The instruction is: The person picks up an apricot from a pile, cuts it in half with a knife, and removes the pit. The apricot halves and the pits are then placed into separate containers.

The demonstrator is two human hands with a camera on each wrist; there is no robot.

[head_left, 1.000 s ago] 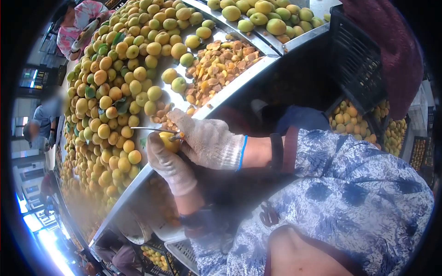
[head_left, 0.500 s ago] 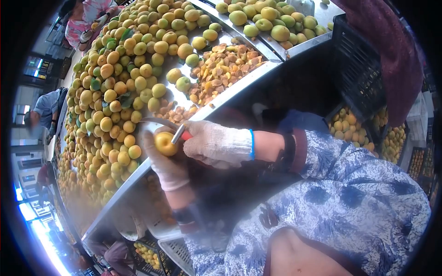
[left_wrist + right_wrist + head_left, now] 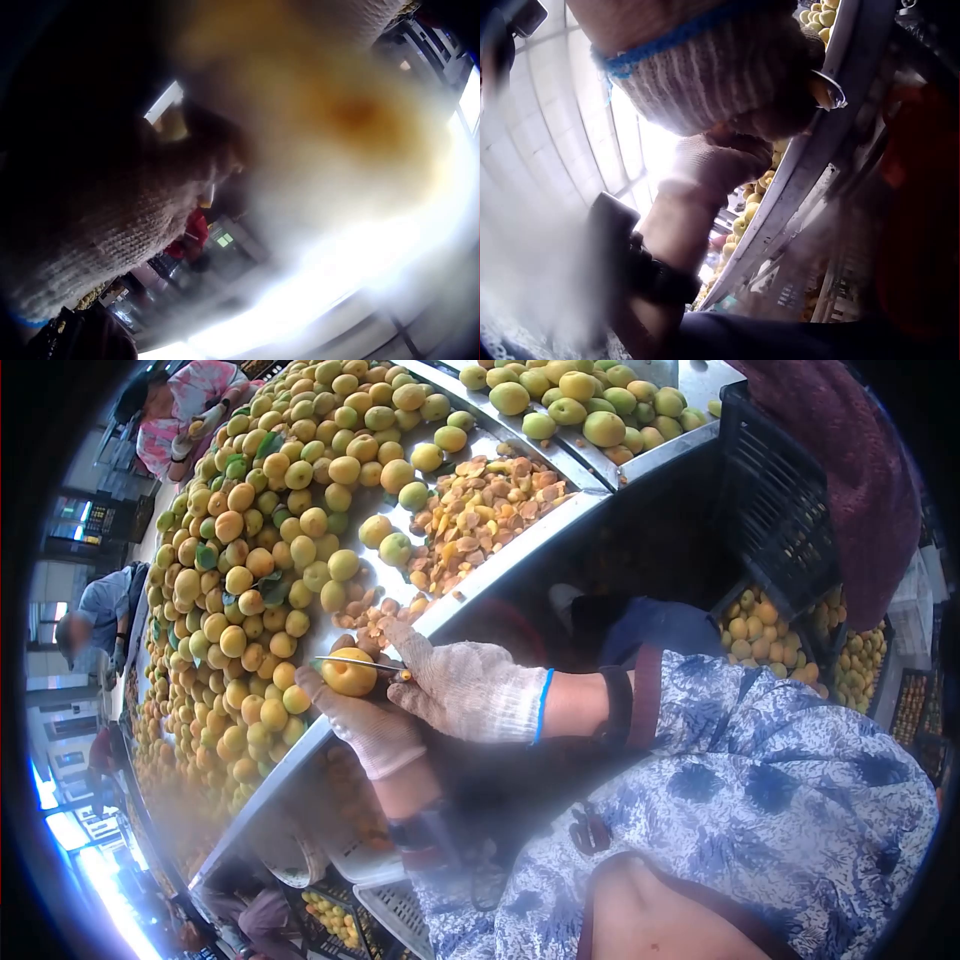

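In the head view my gloved left hand (image 3: pixel 370 725) grips a yellow apricot (image 3: pixel 350 674) just past the table edge. My right hand (image 3: pixel 470 690), in a knitted glove with a blue cuff, holds a small knife (image 3: pixel 378 665). Its thin blade lies across the top of the fruit, and the glove covers most of the handle. A blurred yellow-orange shape (image 3: pixel 360 120) fills much of the left wrist view. Both gloves meet close together in the right wrist view, with a shiny metal piece (image 3: pixel 832 90) beside the right one.
A big heap of apricots (image 3: pixel 235 610) covers the metal table, with a pile of brown-orange cut pieces (image 3: pixel 480 510) near its edge (image 3: pixel 510 565). More fruit (image 3: pixel 600 415) lies in the neighbouring section. Black crates (image 3: pixel 780 490) stand at the right. Other people work across the table.
Half a second ago the knife was raised off the apricot, its curved blade and red handle showing. Now the blade is back across the fruit, which the left hand still holds.
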